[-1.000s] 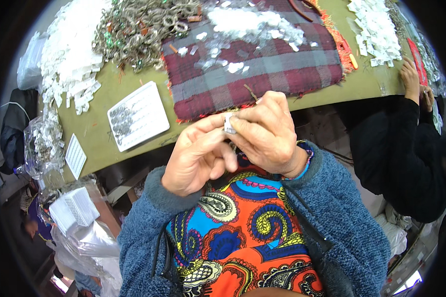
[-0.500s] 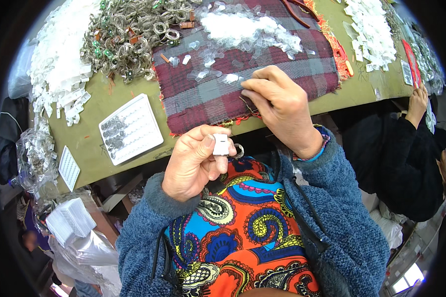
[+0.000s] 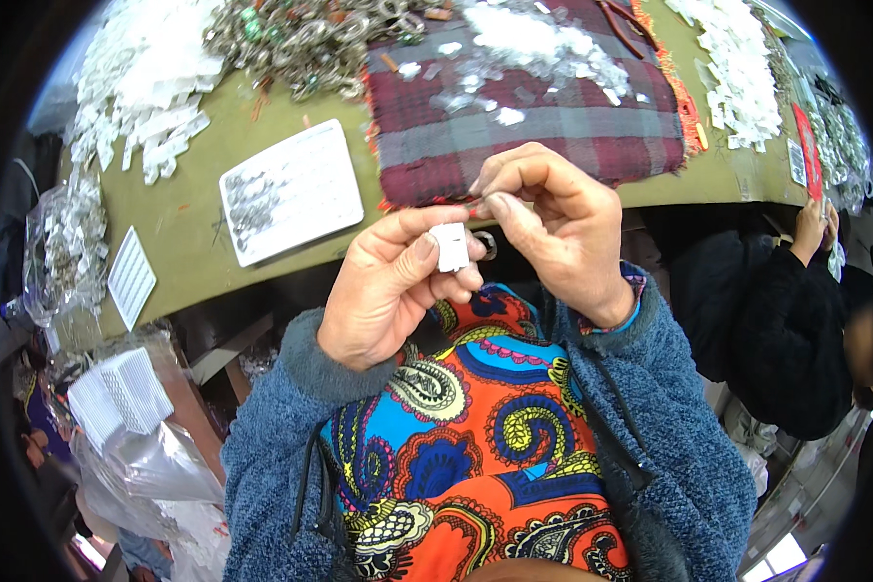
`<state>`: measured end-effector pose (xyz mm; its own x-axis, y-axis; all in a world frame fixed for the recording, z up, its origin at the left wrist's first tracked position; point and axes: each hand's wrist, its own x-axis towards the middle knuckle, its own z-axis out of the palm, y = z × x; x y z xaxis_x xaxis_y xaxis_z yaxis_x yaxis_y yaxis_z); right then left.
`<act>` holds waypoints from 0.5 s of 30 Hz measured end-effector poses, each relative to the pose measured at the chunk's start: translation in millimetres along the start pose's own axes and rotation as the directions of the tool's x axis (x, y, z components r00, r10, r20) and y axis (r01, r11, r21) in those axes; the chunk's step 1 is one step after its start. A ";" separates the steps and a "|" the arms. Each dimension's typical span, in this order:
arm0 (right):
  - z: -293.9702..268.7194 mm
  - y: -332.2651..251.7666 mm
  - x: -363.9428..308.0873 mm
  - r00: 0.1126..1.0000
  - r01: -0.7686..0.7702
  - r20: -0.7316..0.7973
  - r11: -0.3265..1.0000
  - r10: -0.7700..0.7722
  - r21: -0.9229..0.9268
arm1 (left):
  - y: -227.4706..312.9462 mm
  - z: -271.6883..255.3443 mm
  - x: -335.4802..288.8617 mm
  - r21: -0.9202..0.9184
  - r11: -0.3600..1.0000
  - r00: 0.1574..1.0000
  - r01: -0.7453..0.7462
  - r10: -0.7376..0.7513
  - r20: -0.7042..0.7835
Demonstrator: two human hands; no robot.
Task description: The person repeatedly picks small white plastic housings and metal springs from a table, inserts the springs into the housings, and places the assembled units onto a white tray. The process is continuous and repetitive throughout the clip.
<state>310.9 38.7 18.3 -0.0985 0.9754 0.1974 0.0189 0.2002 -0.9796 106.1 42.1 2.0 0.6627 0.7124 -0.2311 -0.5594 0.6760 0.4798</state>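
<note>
A small white square plastic housing (image 3: pixel 450 246), with a narrow dark slot near its top, is pinched between the thumb and fingers of my left hand (image 3: pixel 383 276). Close beside its upper edge, my right hand (image 3: pixel 563 218) has thumb and forefinger pressed together; whatever lies between them is too small to make out. A coiled grey wire loop (image 3: pixel 488 244) shows just right of the housing, partly behind my fingers. Beyond my hands lies a plaid cloth (image 3: pixel 427 145) bearing a heap of small clear plastic pieces (image 3: pixel 553 48).
On the green table (image 3: pixel 189 218), a white tray (image 3: pixel 335 184) holds small clear parts. Coiled wires (image 3: pixel 301 44) and white pieces (image 3: pixel 145 73) are heaped behind it. Red-handled pliers (image 3: pixel 624 27) lie on the cloth. At right, a co-worker's hands (image 3: pixel 813 228) are near another white heap (image 3: pixel 732 78).
My right hand has come back from the clear pieces on the cloth to the housing, fingers pinched. The left hand still holds the housing. The whole view has shifted a little.
</note>
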 end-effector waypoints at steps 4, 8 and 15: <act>52.1 -10.9 -7.2 0.989 0.137 0.063 0.989 -0.134 -0.051 | 11.6 -15.2 -33.3 -0.078 0.992 0.994 -0.103 0.105 0.021; 76.9 -20.1 -0.2 0.965 0.235 0.162 0.957 -0.207 -0.173 | 19.7 -26.4 -57.1 -0.125 0.980 0.988 -0.156 0.157 -0.002; 110.3 -25.2 3.9 0.922 0.304 0.320 0.918 -0.216 -0.254 | 27.8 -43.2 -90.9 -0.105 0.967 0.972 -0.233 0.227 -0.067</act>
<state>200.3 27.2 39.6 -0.4138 0.8265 0.3816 0.2406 0.5036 -0.8298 8.8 4.3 -0.3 0.4832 0.8583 -0.1726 -0.7478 0.5071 0.4284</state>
